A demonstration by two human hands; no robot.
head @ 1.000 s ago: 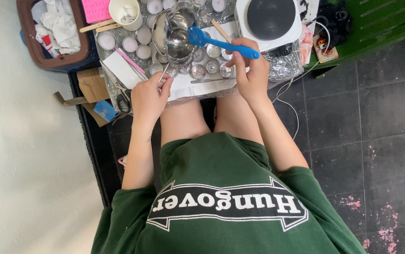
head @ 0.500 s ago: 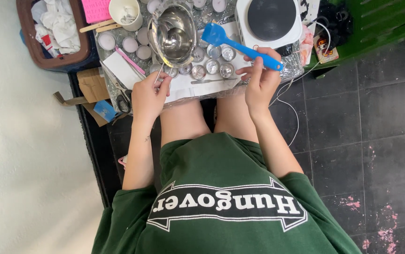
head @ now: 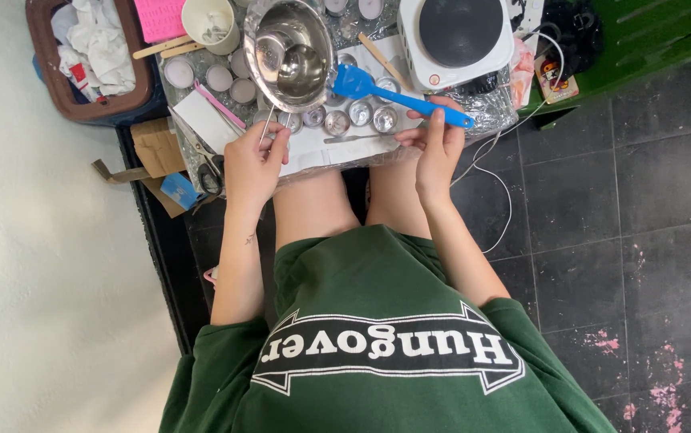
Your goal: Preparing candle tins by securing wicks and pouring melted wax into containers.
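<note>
Person wears a dark green short-sleeved shirt (head: 393, 353) with a black-and-white arrow-shaped banner print (head: 385, 353). Forearms and legs bare; small mark on left forearm.

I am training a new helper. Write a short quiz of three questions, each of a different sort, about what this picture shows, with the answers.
1. True or false: the right hand holds the blue spatula by its handle.
2. What does the left hand pinch?
A. a thin metal rod
B. a wooden stick
C. a white cup
3. Fill in: the spatula's head lies beside the shiny metal ____.

Key: 1 true. 2 A, the thin metal rod reaches up to the bowl. 3 bowl.
</note>
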